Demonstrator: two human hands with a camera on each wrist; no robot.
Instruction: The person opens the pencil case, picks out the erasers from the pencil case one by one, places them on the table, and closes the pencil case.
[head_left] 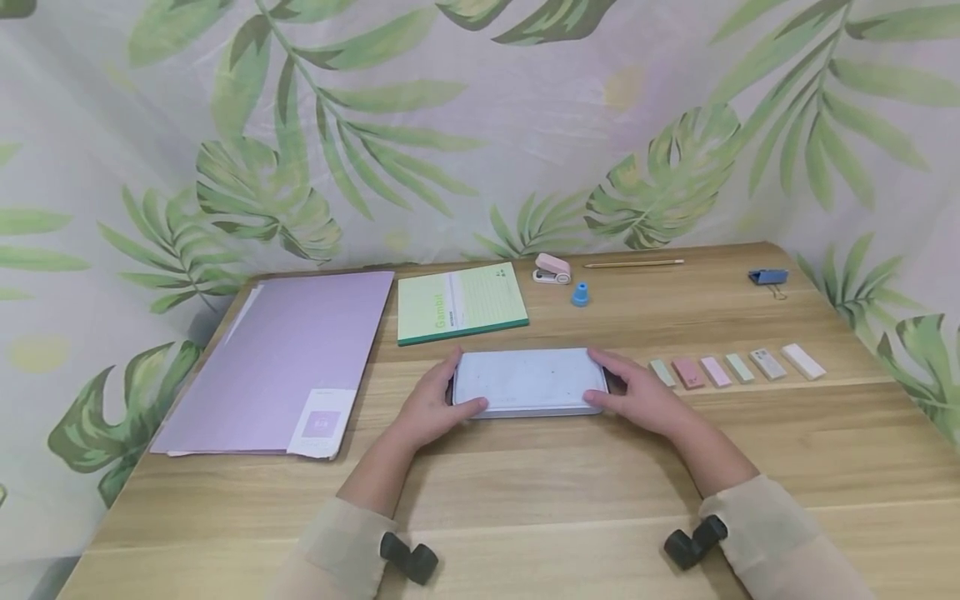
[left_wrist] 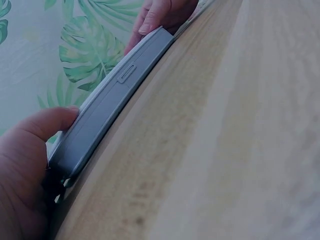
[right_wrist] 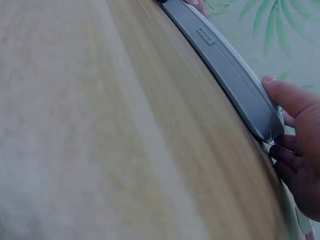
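Observation:
A flat pale-blue pencil box (head_left: 532, 379) with a closed lid sits at the middle of the wooden table. Its grey front side (left_wrist: 107, 100) has a small rectangular catch, seen in both wrist views. My left hand (head_left: 431, 404) grips the left end, thumb on the lid's near corner. At the other end my right hand (head_left: 641, 392) holds it the same way, with the thumb (right_wrist: 280, 92) on the top edge and the other fingers round the end. In the wrist views the box's lower edge lies close along the tabletop.
Left lies a purple folder (head_left: 285, 350); behind the box, a green notebook (head_left: 480, 304). Farther back are a pink stapler (head_left: 552, 268), a small blue cone-shaped piece (head_left: 580, 295), a pencil (head_left: 633, 263) and a blue binder clip (head_left: 768, 277). Several eraser-like blocks (head_left: 716, 372) line up on the right.

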